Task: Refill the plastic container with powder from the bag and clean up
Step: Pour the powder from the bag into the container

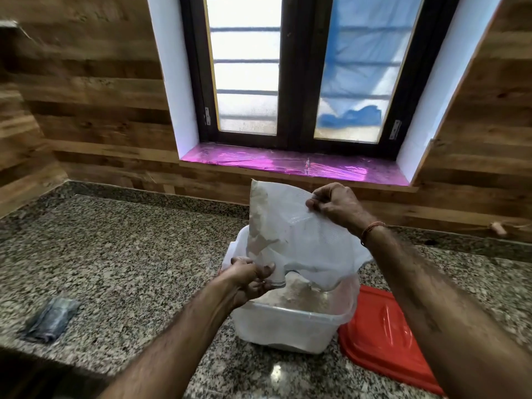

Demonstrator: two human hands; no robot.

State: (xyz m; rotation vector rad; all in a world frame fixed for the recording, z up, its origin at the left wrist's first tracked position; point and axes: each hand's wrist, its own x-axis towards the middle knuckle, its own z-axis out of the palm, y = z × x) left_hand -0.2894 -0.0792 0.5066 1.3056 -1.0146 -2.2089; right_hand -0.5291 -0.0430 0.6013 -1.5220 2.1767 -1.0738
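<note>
Granite counter (pixel 121 263): bag (pixel 290 234), nearly emptied, upended between pinching left hand (pixel 249 279) and right hand (pixel 334 204); container (pixel 288 323) part-filled below fingers; lid (pixel 385 335) off, cleanup pending.

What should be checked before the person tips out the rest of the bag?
1. Bag mouth over plastic container: ok.
2. Left hand gripping the bag's lower edge: ok.
3. Right hand pinching the raised upper corner: ok.
4. Room left above the powder: cannot tell.
5. Red lid off, lying right of the container: ok.
6. Granite counter free of spilled powder: cannot tell.
</note>
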